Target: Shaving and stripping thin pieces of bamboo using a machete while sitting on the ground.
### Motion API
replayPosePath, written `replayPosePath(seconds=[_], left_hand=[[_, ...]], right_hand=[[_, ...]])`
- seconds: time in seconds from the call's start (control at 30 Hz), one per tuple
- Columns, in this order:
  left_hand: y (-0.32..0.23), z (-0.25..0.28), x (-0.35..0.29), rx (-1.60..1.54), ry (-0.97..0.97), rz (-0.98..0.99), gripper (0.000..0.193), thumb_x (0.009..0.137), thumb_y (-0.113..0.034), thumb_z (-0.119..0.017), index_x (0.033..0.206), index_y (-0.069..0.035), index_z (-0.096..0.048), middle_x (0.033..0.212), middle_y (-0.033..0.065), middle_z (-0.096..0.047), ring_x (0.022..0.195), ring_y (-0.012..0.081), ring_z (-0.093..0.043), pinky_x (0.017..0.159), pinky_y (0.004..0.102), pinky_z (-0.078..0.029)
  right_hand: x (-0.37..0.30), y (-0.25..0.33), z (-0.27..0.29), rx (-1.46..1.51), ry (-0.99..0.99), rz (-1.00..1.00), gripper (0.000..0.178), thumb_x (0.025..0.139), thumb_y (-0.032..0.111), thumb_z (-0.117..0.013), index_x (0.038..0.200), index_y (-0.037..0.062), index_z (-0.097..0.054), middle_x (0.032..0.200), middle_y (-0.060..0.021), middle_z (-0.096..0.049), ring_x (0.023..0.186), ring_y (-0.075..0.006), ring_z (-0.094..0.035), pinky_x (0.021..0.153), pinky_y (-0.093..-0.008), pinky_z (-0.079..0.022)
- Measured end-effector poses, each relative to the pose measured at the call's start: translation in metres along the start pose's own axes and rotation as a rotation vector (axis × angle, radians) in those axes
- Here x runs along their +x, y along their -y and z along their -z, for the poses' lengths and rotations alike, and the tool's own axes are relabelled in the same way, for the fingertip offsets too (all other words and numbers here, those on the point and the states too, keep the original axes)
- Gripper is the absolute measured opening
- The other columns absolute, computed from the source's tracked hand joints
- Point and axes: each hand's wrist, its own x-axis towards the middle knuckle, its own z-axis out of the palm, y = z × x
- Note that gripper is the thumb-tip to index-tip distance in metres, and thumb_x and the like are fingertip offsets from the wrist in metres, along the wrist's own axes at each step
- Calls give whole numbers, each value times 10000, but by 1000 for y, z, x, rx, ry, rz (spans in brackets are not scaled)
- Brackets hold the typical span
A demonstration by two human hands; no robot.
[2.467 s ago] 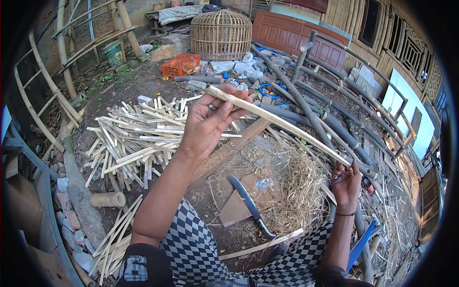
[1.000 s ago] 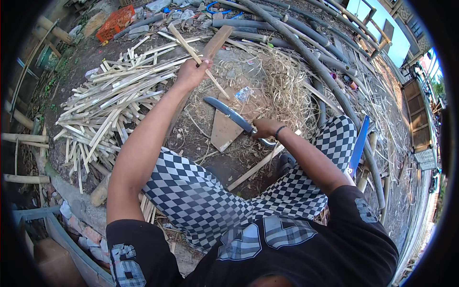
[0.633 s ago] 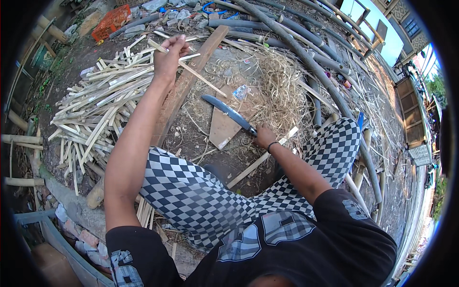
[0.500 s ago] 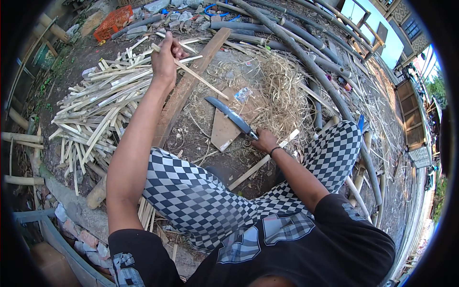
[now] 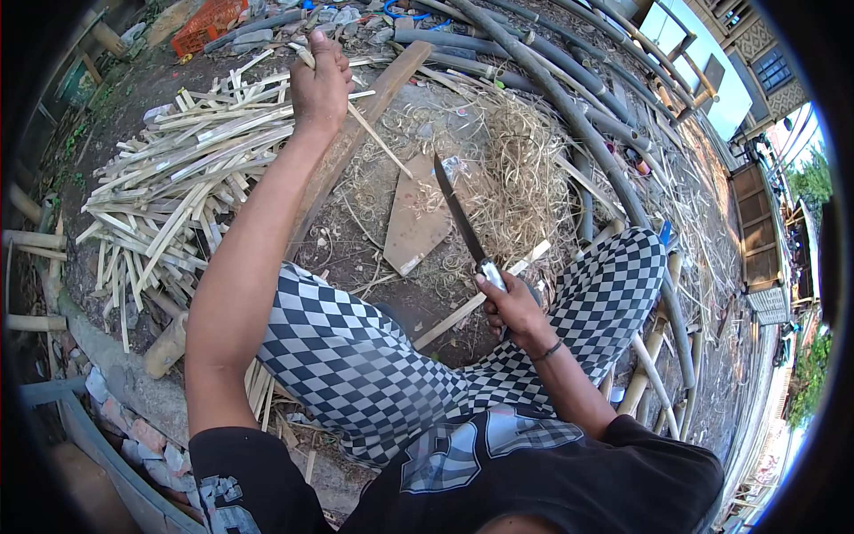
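Note:
My left hand (image 5: 321, 87) is closed around a thin bamboo strip (image 5: 381, 140), held above the wooden plank; the strip's far end slants down to the right over the board. In my right hand (image 5: 511, 307) is the handle of a long knife (image 5: 459, 212), gripped near my right knee, its dark blade pointing up and away. The blade and the strip are apart. Between them and my legs lies a brown flat board (image 5: 414, 222) with a pointed near end. Curly bamboo shavings (image 5: 525, 169) are heaped just right of the board.
A large pile of split bamboo strips (image 5: 187, 169) spreads at the left, next to the long wooden plank (image 5: 384, 100). Bamboo poles (image 5: 578, 125) lie across the back and right. An orange crate (image 5: 207, 27) stands far left. One loose strip (image 5: 480, 298) lies between my knees.
My right hand has drawn back toward me, and the knife has swung from pointing left to pointing more upright. My left hand has risen slightly and turned, still holding the strip.

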Motion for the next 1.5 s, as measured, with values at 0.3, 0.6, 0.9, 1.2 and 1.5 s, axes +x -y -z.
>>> replayPosePath(seconds=[0.3, 0.6, 0.9, 1.2, 1.5], left_hand=[[6, -26, 1, 90, 57, -64, 596, 1041, -565, -291, 651, -120, -360, 509, -32, -331, 420, 95, -318, 403, 274, -262], [8, -22, 2, 58, -239, -141, 559, 1049, -533, -277, 652, -140, -301, 476, -7, -299, 367, 130, -299, 360, 292, -238], [7, -20, -6, -25, -253, -123, 572, 1060, -450, -361, 610, -97, -385, 498, -14, -378, 404, 108, -370, 386, 286, -288], [11, -38, -13, 143, -353, -179, 569, 1063, -475, -290, 628, -110, -333, 469, 7, -319, 367, 132, -297, 368, 298, -223], [13, -54, -10, 158, -299, -206, 560, 1059, -463, -314, 618, -116, -309, 466, -5, -316, 369, 123, -300, 368, 288, -227]], right_hand=[[135, 17, -53, -67, -176, 540, 319, 897, 238, -658, 1095, 8, -560, 652, -37, -565, 519, -130, -561, 454, -302, -448], [178, -29, -56, -353, -353, 557, 470, 865, 398, -674, 1029, -41, -648, 781, -190, -679, 702, -280, -666, 664, -411, -515], [173, -31, -62, -485, -356, 647, 389, 899, 300, -623, 1104, -7, -502, 829, -312, -652, 809, -498, -642, 719, -556, -496], [181, -27, -57, -491, -429, 649, 378, 908, 319, -637, 1036, -22, -539, 801, -292, -653, 772, -480, -649, 687, -534, -499], [194, -48, -53, -539, -459, 621, 442, 918, 367, -611, 1096, -33, -551, 851, -308, -660, 821, -480, -653, 748, -543, -511]])
